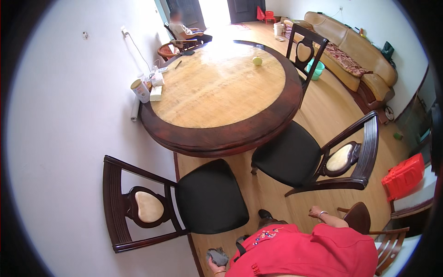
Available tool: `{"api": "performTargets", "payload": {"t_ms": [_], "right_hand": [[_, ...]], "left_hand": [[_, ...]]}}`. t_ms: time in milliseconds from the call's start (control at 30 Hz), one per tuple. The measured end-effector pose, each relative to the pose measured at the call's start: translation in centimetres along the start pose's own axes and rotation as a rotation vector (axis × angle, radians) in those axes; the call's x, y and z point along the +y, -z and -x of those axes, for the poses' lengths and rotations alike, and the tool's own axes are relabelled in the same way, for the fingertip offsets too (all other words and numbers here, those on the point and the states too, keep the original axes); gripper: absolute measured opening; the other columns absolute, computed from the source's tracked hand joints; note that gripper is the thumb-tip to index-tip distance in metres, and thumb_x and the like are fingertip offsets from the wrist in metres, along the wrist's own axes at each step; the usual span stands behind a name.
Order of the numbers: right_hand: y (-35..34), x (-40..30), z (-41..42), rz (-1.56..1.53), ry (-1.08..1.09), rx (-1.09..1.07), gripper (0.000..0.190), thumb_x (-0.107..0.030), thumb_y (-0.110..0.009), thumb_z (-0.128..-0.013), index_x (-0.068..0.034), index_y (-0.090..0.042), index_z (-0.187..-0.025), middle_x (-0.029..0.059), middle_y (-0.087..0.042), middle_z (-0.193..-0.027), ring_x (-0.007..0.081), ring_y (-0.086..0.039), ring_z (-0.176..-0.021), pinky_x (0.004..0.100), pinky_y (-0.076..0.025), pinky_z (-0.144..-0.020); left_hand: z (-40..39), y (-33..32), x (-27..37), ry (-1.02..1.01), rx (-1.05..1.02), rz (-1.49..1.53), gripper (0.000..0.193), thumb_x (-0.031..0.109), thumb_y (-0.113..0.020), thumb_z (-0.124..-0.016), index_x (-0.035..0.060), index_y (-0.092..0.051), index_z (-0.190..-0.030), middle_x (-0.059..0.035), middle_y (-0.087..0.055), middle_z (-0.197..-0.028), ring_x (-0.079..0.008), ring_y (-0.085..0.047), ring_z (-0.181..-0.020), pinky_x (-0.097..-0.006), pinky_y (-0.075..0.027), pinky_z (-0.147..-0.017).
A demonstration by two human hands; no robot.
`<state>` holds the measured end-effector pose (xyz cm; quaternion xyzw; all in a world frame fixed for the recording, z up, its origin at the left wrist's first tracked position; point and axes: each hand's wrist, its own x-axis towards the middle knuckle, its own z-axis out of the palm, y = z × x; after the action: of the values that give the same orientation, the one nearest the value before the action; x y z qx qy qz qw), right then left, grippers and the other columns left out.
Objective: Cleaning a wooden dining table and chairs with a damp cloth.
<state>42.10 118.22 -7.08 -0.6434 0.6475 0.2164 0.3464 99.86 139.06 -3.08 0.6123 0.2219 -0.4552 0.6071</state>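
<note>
Low in the picture, my left hand (216, 267) is closed around a crumpled grey cloth (218, 256), beside the near chair with a black seat (211, 197). My right hand (315, 212), with a bracelet at its wrist, hangs over the wood floor with its fingers curled; nothing shows in it. In front of me stands a round table (221, 136) with a dark red-brown rim and a pale top. A yellow-green round fruit (257, 61) lies on its far right part. A second black-seated chair (289, 155) stands partly under the table's edge.
A tin (140, 90), a white box (156, 93) and small items crowd the table's left edge by the wall. Another chair (305, 52), a green bucket (315, 69) and a leather sofa (349, 41) are at right. A red plastic case (403, 176) stands lower right. A person (183, 29) sits beyond the table.
</note>
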Motion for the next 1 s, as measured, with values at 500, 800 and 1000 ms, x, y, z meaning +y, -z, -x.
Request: {"api": "performTargets", "payload": {"t_ms": [500, 800, 1000], "right_hand": [[0.2, -8.0, 3.6, -0.607, 0.087, 0.201, 0.076, -0.024, -0.073, -0.077, -0.001, -0.038, -0.14, 0.0196, -0.066, -0.105, 0.0201, -0.067, -0.076, 0.0311, -0.054, -0.06], [2.0, -8.0, 3.0, -0.624, 0.041, 0.238, 0.075, -0.029, -0.07, -0.072, -0.002, -0.044, -0.137, 0.0246, -0.066, -0.103, 0.036, -0.065, -0.097, 0.041, -0.051, -0.084], [0.1, -7.0, 3.4, -0.575, 0.05, 0.278, 0.069, -0.026, -0.068, -0.072, 0.0, -0.048, -0.133, 0.0188, -0.068, -0.084, 0.0347, -0.066, -0.082, 0.0409, -0.052, -0.077]], "left_hand": [[-0.3, 9.8, -3.9, 0.046, 0.055, -0.02, 0.05, 0.043, -0.061, -0.08, 0.0121, -0.06, -0.118, -0.0108, -0.063, -0.116, -0.0336, -0.058, -0.106, -0.0534, -0.044, -0.094], [4.7, 7.7, -3.4, -0.041, 0.067, -0.019, 0.045, 0.04, -0.06, -0.082, 0.0101, -0.061, -0.116, -0.012, -0.063, -0.115, -0.035, -0.059, -0.106, -0.0545, -0.045, -0.094], [3.8, 10.2, -4.1, -0.03, 0.118, 0.023, 0.044, 0.039, -0.062, -0.081, 0.0098, -0.062, -0.114, -0.0111, -0.063, -0.117, -0.0349, -0.059, -0.106, -0.0547, -0.045, -0.093]]}}
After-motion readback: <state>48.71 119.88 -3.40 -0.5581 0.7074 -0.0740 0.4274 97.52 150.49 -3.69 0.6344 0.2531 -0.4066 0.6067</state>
